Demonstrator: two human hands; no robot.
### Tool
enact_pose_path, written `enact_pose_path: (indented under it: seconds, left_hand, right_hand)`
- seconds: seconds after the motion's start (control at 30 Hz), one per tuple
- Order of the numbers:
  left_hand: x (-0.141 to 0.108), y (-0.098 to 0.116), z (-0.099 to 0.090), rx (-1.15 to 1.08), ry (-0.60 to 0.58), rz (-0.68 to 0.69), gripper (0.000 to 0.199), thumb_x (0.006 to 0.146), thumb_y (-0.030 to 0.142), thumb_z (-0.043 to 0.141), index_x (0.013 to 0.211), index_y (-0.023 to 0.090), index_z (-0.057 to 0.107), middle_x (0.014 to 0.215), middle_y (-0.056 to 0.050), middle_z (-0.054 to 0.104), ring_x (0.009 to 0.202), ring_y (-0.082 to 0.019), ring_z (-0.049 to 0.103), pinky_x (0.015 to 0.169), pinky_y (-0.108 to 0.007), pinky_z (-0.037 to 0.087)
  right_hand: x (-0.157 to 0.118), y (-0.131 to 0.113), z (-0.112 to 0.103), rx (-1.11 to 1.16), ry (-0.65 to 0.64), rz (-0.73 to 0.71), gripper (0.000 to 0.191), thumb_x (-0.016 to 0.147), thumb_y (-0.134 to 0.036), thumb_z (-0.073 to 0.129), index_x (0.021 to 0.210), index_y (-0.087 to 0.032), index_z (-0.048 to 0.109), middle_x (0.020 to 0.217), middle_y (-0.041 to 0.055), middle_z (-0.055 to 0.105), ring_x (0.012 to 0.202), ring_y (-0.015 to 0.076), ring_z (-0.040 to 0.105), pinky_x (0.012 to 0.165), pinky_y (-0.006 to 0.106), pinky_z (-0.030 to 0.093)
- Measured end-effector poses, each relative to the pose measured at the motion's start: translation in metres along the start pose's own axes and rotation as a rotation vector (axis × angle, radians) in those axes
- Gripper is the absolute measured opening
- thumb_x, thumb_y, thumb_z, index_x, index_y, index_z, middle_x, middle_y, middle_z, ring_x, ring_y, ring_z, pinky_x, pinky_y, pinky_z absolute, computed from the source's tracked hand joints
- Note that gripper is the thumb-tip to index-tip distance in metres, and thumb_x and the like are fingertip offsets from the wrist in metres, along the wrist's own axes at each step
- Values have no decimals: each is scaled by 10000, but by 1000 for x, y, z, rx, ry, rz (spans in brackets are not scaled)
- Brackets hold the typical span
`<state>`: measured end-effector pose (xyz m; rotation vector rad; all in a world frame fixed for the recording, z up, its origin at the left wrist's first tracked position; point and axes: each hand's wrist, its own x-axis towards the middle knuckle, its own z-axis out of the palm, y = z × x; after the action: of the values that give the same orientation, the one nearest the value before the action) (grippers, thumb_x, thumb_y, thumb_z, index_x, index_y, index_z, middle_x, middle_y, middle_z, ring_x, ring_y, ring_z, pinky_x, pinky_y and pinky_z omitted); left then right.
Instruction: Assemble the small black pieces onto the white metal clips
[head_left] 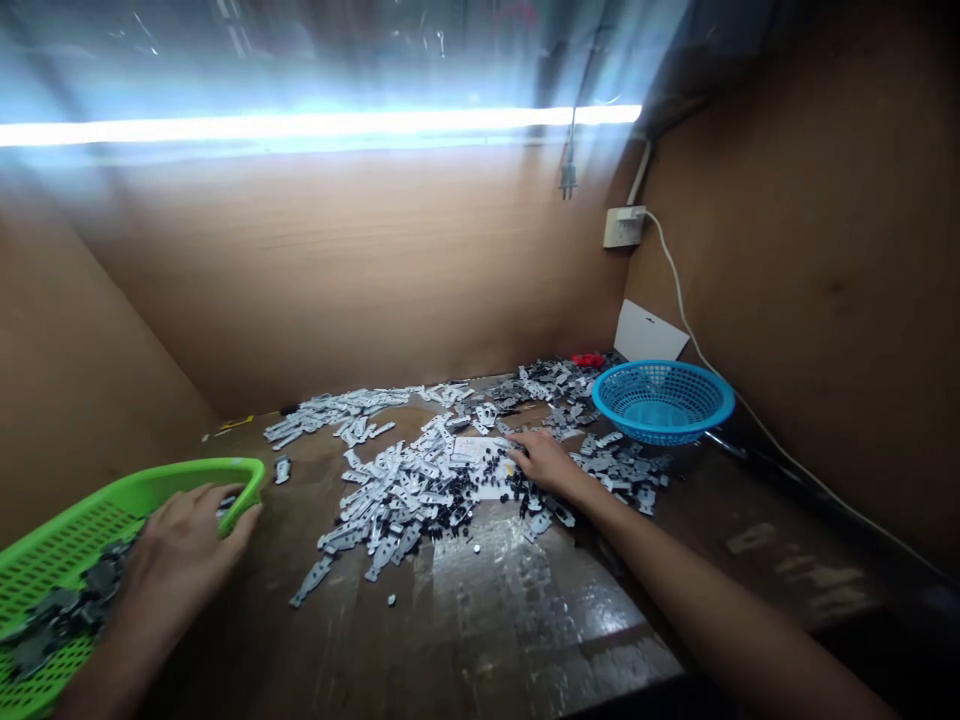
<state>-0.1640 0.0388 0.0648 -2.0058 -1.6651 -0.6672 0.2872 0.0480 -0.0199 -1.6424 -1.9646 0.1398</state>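
Note:
My left hand (184,545) is at the rim of a green basket (180,470) on the left, its fingers curled over a small grey piece near the edge. Dark grey parts (56,620) lie inside that basket. Over the middle of the table, my right hand (541,460) reaches to the heap, fingertips close together; what they pinch, if anything, is too small to name. Around it are many flat silvery parts (397,485), small black pieces (457,495) and a white paper (472,448) partly covered by them.
A blue basket (664,400) stands at the right, beside a white card (649,332) leaning in the corner. A white cable (679,290) runs from a wall socket (622,228) down along the right. Something red (587,360) lies at the back; a plug (568,178) hangs above.

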Motion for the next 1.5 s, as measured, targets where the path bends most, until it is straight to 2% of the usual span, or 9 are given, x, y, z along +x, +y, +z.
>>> enact_pose_path:
  seconds: [0.1,0.2,0.33,0.5,0.73,0.97,1.13,1.37,1.5]
  left_hand:
    - [4,68,1,-142,19,159,322,814,400,446,997,157,550,1046,-108,594,1020,-260,533,909,-415,406]
    - [0,128,6,-412,-216,421,284,849,367,446,1071,211,528,1109,-63,580,1065,-207,526,929,-356,417]
    - [-19,164,29,-489,-366,577,334,839,351,488,1151,234,510,1274,-80,486,1184,-231,445,983,-396,385]
    - [-34,157,54,-488,-415,549,359,862,357,446,1201,243,488,1294,-87,467,1213,-239,419,1006,-416,362]
    - [-29,157,54,-538,-460,536,314,875,316,415,1168,233,496,1205,-87,506,1092,-217,500,944,-388,413]
    - [-33,162,48,-604,-461,518,256,878,300,416,1102,244,527,1186,-60,509,1084,-198,499,937,-358,413]
    - [-34,167,44,-656,-447,515,222,878,287,421,1058,246,544,1184,-49,508,1096,-192,488,938,-351,410]
    - [-34,166,43,-697,-433,520,202,876,270,421,1021,239,558,1147,-54,528,1066,-195,504,908,-360,431]
    - [-33,167,39,-707,-437,499,209,875,261,421,1030,244,560,1136,-55,535,1045,-193,515,894,-355,436]
  right_hand:
    - [-2,-3,2,6,-45,-48,272,812,-272,544,1059,-218,644,1033,50,666,1001,206,554,890,294,373]
    - [-7,-7,-2,12,-68,-91,247,820,-255,529,1021,-208,664,1006,54,678,970,207,574,864,298,394]
    - [-12,-17,-9,66,-132,-180,219,810,-279,547,976,-233,682,974,27,689,916,188,605,823,276,422]
    - [-12,-28,-21,210,-154,-206,240,802,-272,548,1003,-222,669,995,27,683,904,175,616,802,262,437]
    - [-11,-12,-43,-134,-131,146,137,775,-291,573,793,-253,704,833,23,691,787,198,609,707,269,400]
    - [-3,27,-44,-251,41,319,387,878,-344,419,1190,-146,533,1178,161,544,1104,271,448,911,366,309]
    - [-4,34,-30,-198,-36,245,380,829,-343,510,1143,-140,581,1171,149,558,1082,255,485,924,344,324]
    - [-6,4,-24,-64,-107,23,196,741,-178,595,901,-224,700,916,26,678,900,182,582,820,255,399]
    - [-7,-9,-29,-6,-50,-34,205,758,-125,554,882,-210,693,899,16,685,923,177,567,836,273,397]
